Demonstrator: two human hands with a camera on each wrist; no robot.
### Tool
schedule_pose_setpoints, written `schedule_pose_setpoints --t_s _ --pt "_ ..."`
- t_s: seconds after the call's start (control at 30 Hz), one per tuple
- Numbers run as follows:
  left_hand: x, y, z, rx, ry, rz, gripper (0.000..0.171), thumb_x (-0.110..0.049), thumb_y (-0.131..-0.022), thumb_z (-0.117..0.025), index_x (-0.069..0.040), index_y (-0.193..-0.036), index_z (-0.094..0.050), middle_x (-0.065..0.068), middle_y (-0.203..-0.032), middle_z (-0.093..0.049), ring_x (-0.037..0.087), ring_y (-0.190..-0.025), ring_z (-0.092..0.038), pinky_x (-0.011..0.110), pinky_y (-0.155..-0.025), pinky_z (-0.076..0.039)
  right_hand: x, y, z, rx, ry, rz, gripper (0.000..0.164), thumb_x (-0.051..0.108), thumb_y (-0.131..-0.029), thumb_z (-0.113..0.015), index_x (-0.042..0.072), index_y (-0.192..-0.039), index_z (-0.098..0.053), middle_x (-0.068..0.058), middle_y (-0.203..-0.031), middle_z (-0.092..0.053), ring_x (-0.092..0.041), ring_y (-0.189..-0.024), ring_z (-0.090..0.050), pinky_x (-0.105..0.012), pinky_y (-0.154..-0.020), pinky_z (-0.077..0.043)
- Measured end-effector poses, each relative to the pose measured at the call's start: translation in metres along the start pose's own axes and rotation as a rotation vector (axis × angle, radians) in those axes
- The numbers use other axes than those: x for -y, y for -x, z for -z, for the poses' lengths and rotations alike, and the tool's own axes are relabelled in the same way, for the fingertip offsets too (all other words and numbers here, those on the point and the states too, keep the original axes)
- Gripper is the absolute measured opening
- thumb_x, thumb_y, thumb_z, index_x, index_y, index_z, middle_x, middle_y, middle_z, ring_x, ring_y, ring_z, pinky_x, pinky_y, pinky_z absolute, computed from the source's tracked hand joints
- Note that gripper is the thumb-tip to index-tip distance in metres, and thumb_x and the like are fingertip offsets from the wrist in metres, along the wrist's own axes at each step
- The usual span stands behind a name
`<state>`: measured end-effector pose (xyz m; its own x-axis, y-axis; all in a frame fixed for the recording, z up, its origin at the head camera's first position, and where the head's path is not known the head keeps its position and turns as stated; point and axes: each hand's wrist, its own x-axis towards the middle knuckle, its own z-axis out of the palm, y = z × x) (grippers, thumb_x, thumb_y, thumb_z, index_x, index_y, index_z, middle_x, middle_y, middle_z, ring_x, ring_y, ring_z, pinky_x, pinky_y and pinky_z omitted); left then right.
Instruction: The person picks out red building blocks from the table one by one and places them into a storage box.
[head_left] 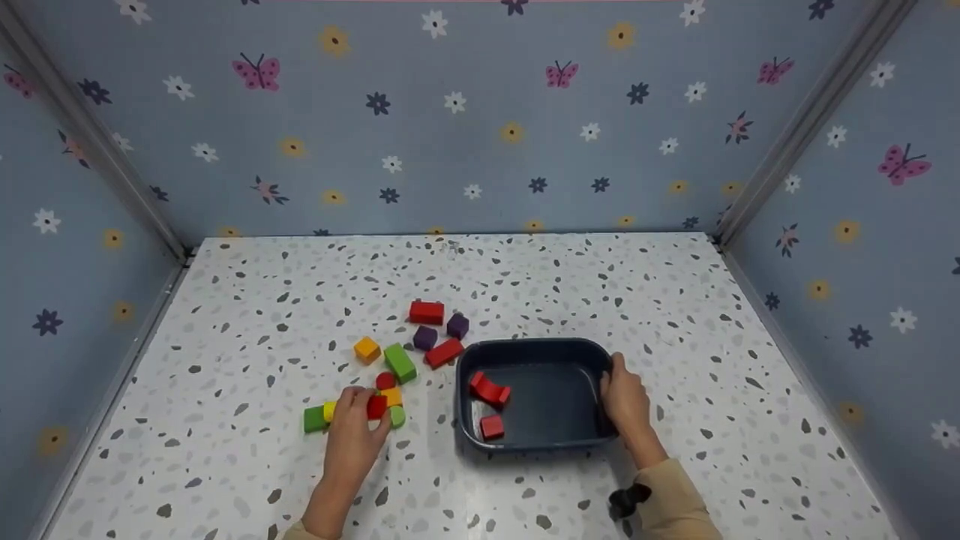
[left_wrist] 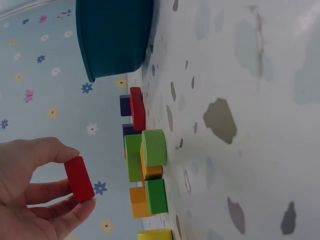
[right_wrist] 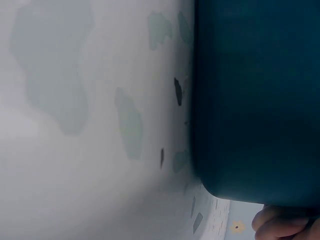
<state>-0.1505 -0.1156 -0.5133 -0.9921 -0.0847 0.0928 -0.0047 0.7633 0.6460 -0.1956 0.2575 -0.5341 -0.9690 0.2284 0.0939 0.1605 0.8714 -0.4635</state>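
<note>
My left hand (head_left: 355, 431) pinches a red block (left_wrist: 79, 179) between thumb and fingertips, above the table in the left wrist view. Beneath and around it lie a yellow block (head_left: 329, 411), a dark green block (head_left: 315, 419), a light green rounded block (head_left: 397, 416) and an orange block (head_left: 391, 396). My right hand (head_left: 627, 397) grips the right rim of a dark blue tub (head_left: 534, 448); in the right wrist view its curled fingers (right_wrist: 280, 223) show at the tub's edge. Inside the tub are a red arch block (head_left: 490, 390) and a small red block (head_left: 492, 427).
Left of the tub lie two purple cubes (head_left: 425, 337), two red blocks (head_left: 427, 313), a light green block (head_left: 400, 363), an orange cube (head_left: 367, 350) and a red round piece (head_left: 385, 382). Patterned walls (head_left: 480, 120) enclose the speckled table (head_left: 600, 285) at back and sides.
</note>
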Motion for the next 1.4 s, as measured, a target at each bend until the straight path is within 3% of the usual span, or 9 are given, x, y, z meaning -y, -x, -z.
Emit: schedule_pose_setpoints --t_s 0.37,0.63,0.8,1.07,1.4 --pt "-0.013 0.000 -0.006 0.009 0.022 0.000 0.042 -0.008 -0.076 -0.067 0.006 -0.113 -0.054 0.016 -0.109 -0.047 0.027 -0.099 -0.048 0.039 -0.086 -0.042 -0.001 -0.001 0.000 -0.009 -0.006 0.005 0.014 0.008 -0.087 -0.048 0.003 -0.100 -0.045 -0.017 -0.074 -0.058 -0.028 -0.056 -0.055 -0.040 -0.044 -0.039" --pt "-0.023 0.000 -0.010 -0.018 0.044 -0.055 0.038 -0.007 -0.075 -0.067 0.006 -0.109 -0.055 0.016 -0.108 -0.047 0.026 -0.096 -0.049 0.038 -0.083 -0.045 -0.001 -0.001 0.000 0.007 -0.001 -0.007 0.015 0.009 -0.087 -0.048 0.003 -0.101 -0.045 -0.018 -0.074 -0.058 -0.028 -0.055 -0.054 -0.039 -0.044 -0.040" --pt "-0.030 -0.001 -0.012 -0.007 0.056 -0.050 0.039 -0.007 -0.075 -0.068 0.004 -0.110 -0.055 0.014 -0.109 -0.047 0.026 -0.097 -0.047 0.038 -0.082 -0.045 -0.001 0.000 0.000 -0.001 0.013 0.015 0.017 0.008 -0.087 -0.049 0.002 -0.103 -0.044 -0.019 -0.070 -0.058 -0.027 -0.050 -0.054 -0.038 -0.040 -0.039" --pt "-0.042 -0.002 -0.016 -0.048 0.064 -0.148 0.038 -0.008 -0.074 -0.069 0.004 -0.108 -0.057 0.013 -0.104 -0.048 0.024 -0.093 -0.049 0.036 -0.084 -0.044 -0.001 0.000 -0.001 -0.014 0.009 0.016 0.017 0.009 -0.087 -0.049 0.003 -0.101 -0.044 -0.020 -0.071 -0.057 -0.031 -0.054 -0.055 -0.041 -0.041 -0.039" --pt "-0.062 -0.001 -0.022 -0.062 0.093 -0.221 0.034 -0.009 -0.074 -0.069 0.002 -0.104 -0.059 0.011 -0.103 -0.050 0.023 -0.093 -0.051 0.034 -0.082 -0.045 -0.002 0.000 0.000 -0.009 0.010 0.022 0.018 0.009 -0.087 -0.049 0.003 -0.103 -0.044 -0.022 -0.073 -0.058 -0.035 -0.056 -0.055 -0.043 -0.042 -0.039"
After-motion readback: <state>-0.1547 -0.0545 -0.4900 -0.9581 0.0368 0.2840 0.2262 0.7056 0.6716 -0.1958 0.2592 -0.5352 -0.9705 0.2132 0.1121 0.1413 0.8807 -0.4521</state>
